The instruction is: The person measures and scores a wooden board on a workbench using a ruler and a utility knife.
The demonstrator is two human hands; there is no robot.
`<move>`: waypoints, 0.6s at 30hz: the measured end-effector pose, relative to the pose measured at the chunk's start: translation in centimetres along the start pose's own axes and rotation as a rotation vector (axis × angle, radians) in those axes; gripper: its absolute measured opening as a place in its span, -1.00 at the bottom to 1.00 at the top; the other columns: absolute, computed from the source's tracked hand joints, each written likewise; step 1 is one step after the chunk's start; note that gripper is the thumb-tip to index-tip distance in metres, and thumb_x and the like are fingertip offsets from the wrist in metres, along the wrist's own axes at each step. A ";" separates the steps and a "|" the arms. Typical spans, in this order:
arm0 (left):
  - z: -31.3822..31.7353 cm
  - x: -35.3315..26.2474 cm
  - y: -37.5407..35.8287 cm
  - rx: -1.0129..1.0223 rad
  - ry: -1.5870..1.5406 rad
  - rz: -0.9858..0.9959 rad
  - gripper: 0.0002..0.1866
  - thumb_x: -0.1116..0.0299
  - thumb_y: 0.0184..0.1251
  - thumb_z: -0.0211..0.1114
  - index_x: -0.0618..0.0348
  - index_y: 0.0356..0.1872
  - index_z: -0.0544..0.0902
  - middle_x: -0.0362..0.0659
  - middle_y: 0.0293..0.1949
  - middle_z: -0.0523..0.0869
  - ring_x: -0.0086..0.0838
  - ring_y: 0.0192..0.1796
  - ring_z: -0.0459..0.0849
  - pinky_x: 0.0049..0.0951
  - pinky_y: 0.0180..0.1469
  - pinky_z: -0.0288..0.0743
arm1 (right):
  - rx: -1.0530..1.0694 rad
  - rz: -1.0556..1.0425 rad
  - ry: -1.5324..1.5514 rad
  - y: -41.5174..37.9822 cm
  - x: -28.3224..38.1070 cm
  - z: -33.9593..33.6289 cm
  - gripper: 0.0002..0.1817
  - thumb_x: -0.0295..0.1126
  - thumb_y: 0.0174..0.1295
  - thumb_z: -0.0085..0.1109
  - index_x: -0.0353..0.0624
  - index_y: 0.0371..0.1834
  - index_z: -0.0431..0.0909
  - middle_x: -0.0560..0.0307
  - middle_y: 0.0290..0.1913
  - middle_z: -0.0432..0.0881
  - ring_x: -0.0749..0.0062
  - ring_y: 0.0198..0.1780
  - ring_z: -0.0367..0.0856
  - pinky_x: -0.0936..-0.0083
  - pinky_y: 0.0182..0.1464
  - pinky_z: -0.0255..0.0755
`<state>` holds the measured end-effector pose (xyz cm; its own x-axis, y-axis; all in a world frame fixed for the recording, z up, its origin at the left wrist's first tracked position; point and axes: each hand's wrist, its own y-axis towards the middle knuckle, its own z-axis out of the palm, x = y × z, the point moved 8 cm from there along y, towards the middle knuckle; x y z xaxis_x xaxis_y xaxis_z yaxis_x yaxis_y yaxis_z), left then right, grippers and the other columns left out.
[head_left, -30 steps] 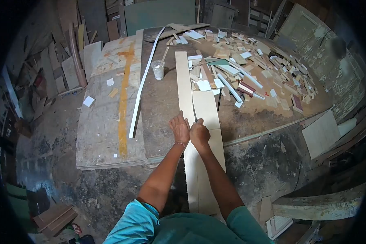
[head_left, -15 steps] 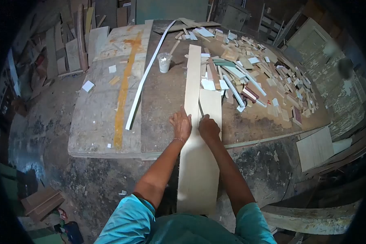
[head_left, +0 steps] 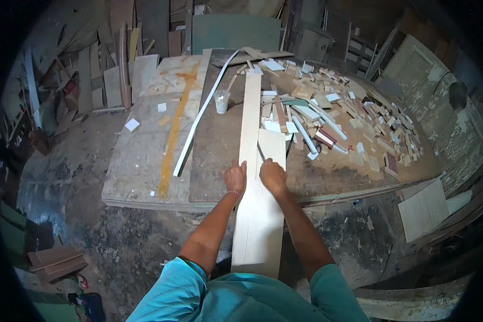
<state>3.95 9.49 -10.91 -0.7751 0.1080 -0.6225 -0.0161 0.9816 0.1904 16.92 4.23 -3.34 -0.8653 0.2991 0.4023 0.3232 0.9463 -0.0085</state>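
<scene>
A long pale wooden board (head_left: 258,220) runs from my body up onto the work table, a long slit dividing its far part. To the left of the slit a narrow strip (head_left: 250,107) reaches farther out than the wider right part (head_left: 272,145). My left hand (head_left: 234,178) is closed over the board's left edge, thumb on its top face. My right hand (head_left: 273,176) is closed around a tool whose handle is hidden. Its thin dark blade (head_left: 261,152) points away from me at the slit. Whether it is a knife or a saw I cannot make out.
The wooden table (head_left: 214,161) carries many offcuts (head_left: 354,112) at the right. A plastic cup (head_left: 221,102) with a stick in it stands left of the strip. A long white strip (head_left: 198,118) lies farther left. Boards (head_left: 423,210) lean beyond the table's right corner.
The camera view has tilted up, so the table sits lower in it. My right hand and blade are slightly nearer the board's far end. My left hand stays at the left edge.
</scene>
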 end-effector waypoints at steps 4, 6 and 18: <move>-0.7 1.3 0.0 -0.012 0.049 -0.009 -0.61 0.09 0.27 -0.05 0.29 -0.28 0.46 0.11 -0.53 0.61 -0.06 -0.38 0.60 -0.07 0.00 0.17 | -0.052 -0.028 -0.002 0.4 1.0 2.3 -0.72 -0.38 0.14 -0.22 -0.38 -0.27 0.42 -0.32 -0.34 0.55 -0.12 -0.26 0.56 0.11 -0.20 0.43; -1.1 1.0 0.1 -0.040 0.070 -0.013 -0.61 0.09 0.27 -0.05 0.29 -0.33 0.47 0.10 -0.56 0.61 -0.08 -0.40 0.59 -0.12 -0.04 0.18 | -0.064 -0.006 0.036 1.0 1.4 2.5 -0.74 -0.41 0.11 -0.18 -0.39 -0.29 0.43 -0.31 -0.35 0.55 -0.11 -0.27 0.57 0.13 -0.21 0.44; -1.2 1.1 0.1 -0.097 0.014 0.010 -0.61 0.09 0.25 -0.02 0.25 -0.47 0.53 0.11 -0.67 0.56 -0.06 -0.52 0.54 -0.23 -0.16 0.25 | -0.173 -0.079 -0.062 5.9 2.7 3.5 -0.79 -0.45 0.11 -0.20 -0.32 -0.41 0.45 -0.19 -0.45 0.57 0.03 -0.35 0.60 0.24 -0.30 0.48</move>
<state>2.40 9.53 -10.66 -0.7845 0.1150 -0.6094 -0.0688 0.9605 0.2698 15.15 11.05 -5.45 -0.9109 0.2365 0.3382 0.3095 0.9336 0.1807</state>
